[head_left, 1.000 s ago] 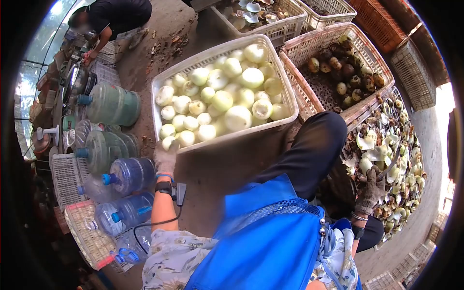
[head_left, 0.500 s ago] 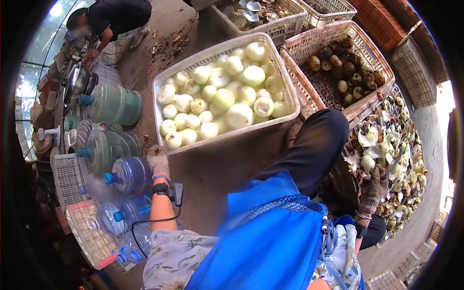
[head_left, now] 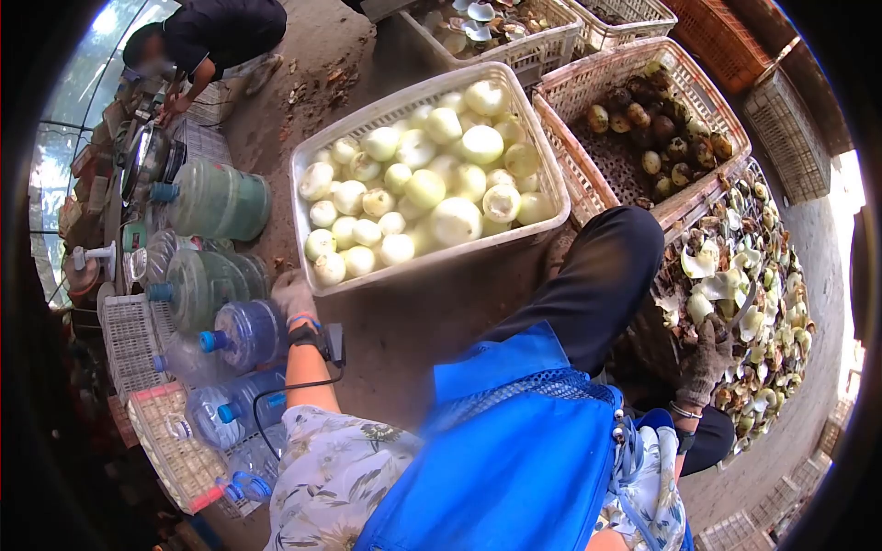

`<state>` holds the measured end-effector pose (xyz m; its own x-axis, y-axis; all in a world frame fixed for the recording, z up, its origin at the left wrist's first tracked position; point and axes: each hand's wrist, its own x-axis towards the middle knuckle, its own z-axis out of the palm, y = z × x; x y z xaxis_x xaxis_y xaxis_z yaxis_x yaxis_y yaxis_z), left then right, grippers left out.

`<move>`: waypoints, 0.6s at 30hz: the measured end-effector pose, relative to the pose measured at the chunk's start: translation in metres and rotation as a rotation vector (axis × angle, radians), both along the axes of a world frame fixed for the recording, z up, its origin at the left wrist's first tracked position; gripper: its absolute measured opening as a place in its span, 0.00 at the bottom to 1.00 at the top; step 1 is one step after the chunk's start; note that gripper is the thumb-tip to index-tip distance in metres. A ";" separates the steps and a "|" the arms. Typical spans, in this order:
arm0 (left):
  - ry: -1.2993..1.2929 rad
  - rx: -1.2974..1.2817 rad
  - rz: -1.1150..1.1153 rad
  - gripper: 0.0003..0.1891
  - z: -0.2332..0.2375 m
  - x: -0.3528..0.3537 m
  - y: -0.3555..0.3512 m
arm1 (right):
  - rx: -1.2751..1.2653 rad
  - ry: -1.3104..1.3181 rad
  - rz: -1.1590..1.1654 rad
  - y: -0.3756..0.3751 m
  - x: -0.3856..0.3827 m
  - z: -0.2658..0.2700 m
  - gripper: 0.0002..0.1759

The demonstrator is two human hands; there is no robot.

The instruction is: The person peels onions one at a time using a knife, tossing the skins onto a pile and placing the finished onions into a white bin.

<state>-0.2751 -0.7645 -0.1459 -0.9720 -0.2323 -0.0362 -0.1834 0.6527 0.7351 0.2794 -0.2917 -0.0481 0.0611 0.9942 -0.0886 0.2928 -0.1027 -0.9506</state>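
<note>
- Head view: the gloved left hand (head_left: 293, 297) is between a blue bottle (head_left: 250, 332) and the white crate's (head_left: 439, 256) near-left corner; I cannot tell whether its fingers hold anything.
- Pale onions (head_left: 425, 188) fill that crate.
- The gloved right hand (head_left: 706, 360) grasps a curved knife (head_left: 746, 305) over heaped peelings (head_left: 767, 354).

Worn on the head, the one camera looks forward and steeply down, the blue apron (head_left: 514, 450) close beneath it, the white crate (head_left: 441, 258) just beyond; its wide, black-rimmed round view reaches a stooping person (head_left: 234, 32) over there, well apart.
</note>
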 end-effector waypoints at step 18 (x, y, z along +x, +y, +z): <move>-0.269 -0.182 0.292 0.24 0.025 0.087 -0.076 | -0.103 0.159 -0.023 -0.002 -0.003 0.010 0.14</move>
<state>-0.1883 -0.8401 -0.1208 -0.8263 -0.5216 -0.2123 -0.5484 0.6596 0.5140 0.2760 -0.2941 -0.0379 0.0609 0.9778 -0.2005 0.1359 -0.2072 -0.9688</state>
